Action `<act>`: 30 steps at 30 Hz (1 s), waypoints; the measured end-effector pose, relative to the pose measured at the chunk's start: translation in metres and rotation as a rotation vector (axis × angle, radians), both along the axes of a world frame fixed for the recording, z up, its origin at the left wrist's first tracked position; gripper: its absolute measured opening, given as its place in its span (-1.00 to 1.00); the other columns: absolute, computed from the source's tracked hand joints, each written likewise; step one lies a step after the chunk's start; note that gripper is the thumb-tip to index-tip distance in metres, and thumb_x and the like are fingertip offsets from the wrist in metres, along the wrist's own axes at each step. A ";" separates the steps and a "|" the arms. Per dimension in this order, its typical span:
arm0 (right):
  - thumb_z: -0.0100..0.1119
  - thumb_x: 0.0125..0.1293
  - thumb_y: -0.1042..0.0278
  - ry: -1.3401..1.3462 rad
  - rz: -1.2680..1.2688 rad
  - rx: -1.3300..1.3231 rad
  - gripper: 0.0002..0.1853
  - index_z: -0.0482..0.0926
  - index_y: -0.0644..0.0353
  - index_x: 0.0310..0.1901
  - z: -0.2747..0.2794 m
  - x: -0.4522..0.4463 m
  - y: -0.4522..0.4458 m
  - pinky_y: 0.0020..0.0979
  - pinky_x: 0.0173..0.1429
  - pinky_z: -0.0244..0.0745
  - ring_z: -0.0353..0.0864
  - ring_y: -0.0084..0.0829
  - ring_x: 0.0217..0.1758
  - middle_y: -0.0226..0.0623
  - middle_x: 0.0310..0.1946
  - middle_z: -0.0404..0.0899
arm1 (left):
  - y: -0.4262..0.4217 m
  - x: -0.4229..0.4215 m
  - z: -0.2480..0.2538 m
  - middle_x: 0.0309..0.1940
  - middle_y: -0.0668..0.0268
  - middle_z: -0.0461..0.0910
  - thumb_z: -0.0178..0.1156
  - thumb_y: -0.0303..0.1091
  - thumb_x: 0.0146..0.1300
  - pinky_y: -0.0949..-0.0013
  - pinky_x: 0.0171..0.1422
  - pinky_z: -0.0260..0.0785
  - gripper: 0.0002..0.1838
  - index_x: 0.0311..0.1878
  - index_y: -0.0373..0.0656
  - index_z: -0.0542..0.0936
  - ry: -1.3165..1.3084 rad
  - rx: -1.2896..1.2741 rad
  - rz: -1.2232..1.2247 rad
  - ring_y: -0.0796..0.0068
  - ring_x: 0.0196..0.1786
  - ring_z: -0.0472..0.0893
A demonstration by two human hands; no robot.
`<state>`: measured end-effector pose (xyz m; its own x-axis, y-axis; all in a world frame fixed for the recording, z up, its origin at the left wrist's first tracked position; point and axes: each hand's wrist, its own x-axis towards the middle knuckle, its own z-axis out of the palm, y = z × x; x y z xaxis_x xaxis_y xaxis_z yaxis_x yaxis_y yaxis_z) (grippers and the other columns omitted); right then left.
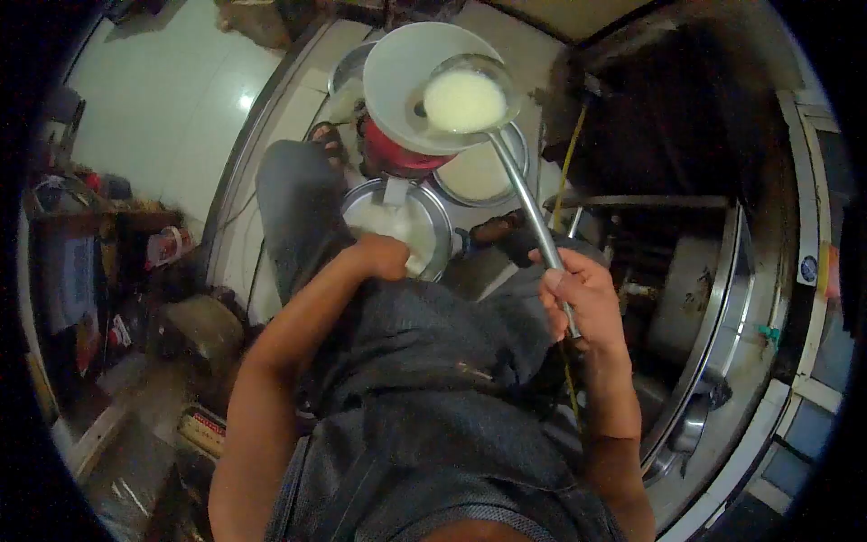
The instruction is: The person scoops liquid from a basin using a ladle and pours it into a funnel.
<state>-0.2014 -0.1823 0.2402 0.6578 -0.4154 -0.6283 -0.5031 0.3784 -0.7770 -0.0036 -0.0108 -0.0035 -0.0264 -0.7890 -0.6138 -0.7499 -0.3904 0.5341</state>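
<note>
My right hand (582,294) is wrapped round the handle of a long metal ladle (526,194). The ladle's round bowl holds a pale, creamy mixture (465,101) and hangs over a wide white hopper (388,77). Below the hopper is a red machine body (393,149), with a light spout (395,192) over a metal pot (441,221). Pale material shows inside the pot. At its near rim, my left hand (384,257) is closed; its fingers are mostly turned away, so what they hold, if anything, is hidden.
Another metal pot (521,144) with pale contents stands right of the machine, partly under the ladle. A metal-framed stand (650,202) is close on my right. Cluttered shelves (108,221) line the left, beside a pale tiled floor (181,81).
</note>
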 end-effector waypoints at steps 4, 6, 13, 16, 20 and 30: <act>0.10 0.33 0.46 0.036 -0.034 0.005 -0.69 0.48 0.36 0.08 0.001 0.001 0.001 -0.55 -0.73 0.31 0.39 -0.62 -0.77 -0.35 -0.60 0.50 | 0.000 0.001 -0.013 -0.23 0.03 0.69 0.13 -0.18 0.00 -0.03 -0.08 0.49 -0.66 -0.23 -0.15 0.70 -0.026 -0.003 -0.081 -0.03 -0.15 0.67; 0.10 0.33 0.46 0.027 -0.029 0.002 -0.69 0.48 0.35 0.08 -0.002 0.000 0.002 -0.56 -0.73 0.31 0.39 -0.62 -0.77 -0.35 -0.60 0.50 | 0.000 0.001 -0.014 -0.25 0.07 0.69 0.11 -0.11 0.05 -0.05 -0.09 0.50 -0.67 -0.23 -0.08 0.69 -0.042 -0.014 -0.104 -0.02 -0.19 0.68; 0.10 0.35 0.43 0.039 -0.024 0.005 -0.72 0.49 0.33 0.04 0.000 0.001 0.002 -0.54 -0.74 0.30 0.39 -0.61 -0.76 -0.37 -0.60 0.49 | -0.001 0.001 -0.013 -0.15 0.02 0.67 0.12 -0.13 0.04 0.00 0.00 0.49 -0.64 -0.21 -0.15 0.70 -0.026 0.025 -0.107 -0.02 -0.08 0.66; 0.11 0.34 0.43 0.057 -0.023 -0.031 -0.72 0.49 0.34 0.04 -0.001 -0.003 0.001 -0.53 -0.73 0.30 0.40 -0.62 -0.75 -0.36 -0.59 0.49 | -0.013 -0.001 -0.024 -0.10 -0.02 0.66 0.11 -0.13 0.09 0.04 0.06 0.47 -0.61 -0.18 -0.21 0.70 -0.013 0.150 -0.157 -0.04 -0.02 0.64; 0.13 0.34 0.40 0.056 0.009 0.000 -0.80 0.51 0.30 -0.07 -0.007 -0.006 -0.001 -0.51 -0.71 0.33 0.43 -0.63 -0.72 -0.35 -0.57 0.50 | -0.008 0.004 -0.010 -0.17 -0.03 0.65 0.12 -0.14 0.16 0.00 0.04 0.46 -0.67 -0.22 -0.18 0.70 -0.031 0.030 -0.153 -0.08 -0.06 0.63; 0.16 0.32 0.33 -0.065 -0.016 -0.047 -0.80 0.53 0.30 -0.16 -0.019 -0.012 0.002 -0.50 -0.70 0.38 0.50 -0.60 -0.68 -0.33 -0.56 0.52 | 0.001 -0.008 0.018 -0.14 -0.04 0.65 0.13 -0.09 0.19 0.03 0.05 0.45 -0.64 -0.16 -0.18 0.68 -0.090 0.005 -0.037 -0.08 -0.01 0.62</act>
